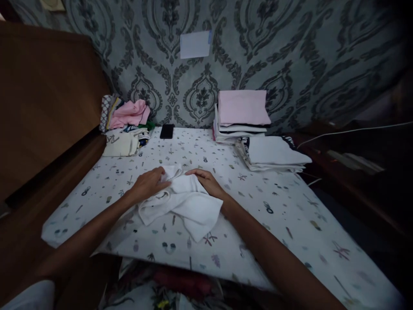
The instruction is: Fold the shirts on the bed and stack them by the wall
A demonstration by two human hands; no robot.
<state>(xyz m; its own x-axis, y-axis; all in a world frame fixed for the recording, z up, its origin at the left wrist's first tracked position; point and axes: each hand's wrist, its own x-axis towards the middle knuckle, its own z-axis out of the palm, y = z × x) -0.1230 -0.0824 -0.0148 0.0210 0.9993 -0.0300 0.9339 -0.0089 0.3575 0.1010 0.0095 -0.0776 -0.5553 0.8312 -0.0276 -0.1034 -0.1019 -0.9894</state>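
Observation:
A crumpled white garment [187, 206] lies on the patterned cloth in front of me, its lower end spread toward me. My left hand [148, 185] grips its upper left side, thumb and fingers curled round the fabric. On the upper right side my right hand [208, 183] has hold of the same garment, thumb along the folded edge. Part of the right hand's fingers is hidden by the fabric. The exact kind of garment cannot be made out.
Folded clothes [241, 107] topped by a pink piece stand at the back right, with a white folded stack [277, 150] before them. A looser clothes pile [129, 116] is at back left, beside a black phone [167, 131]. A wooden panel [48, 86] borders the left.

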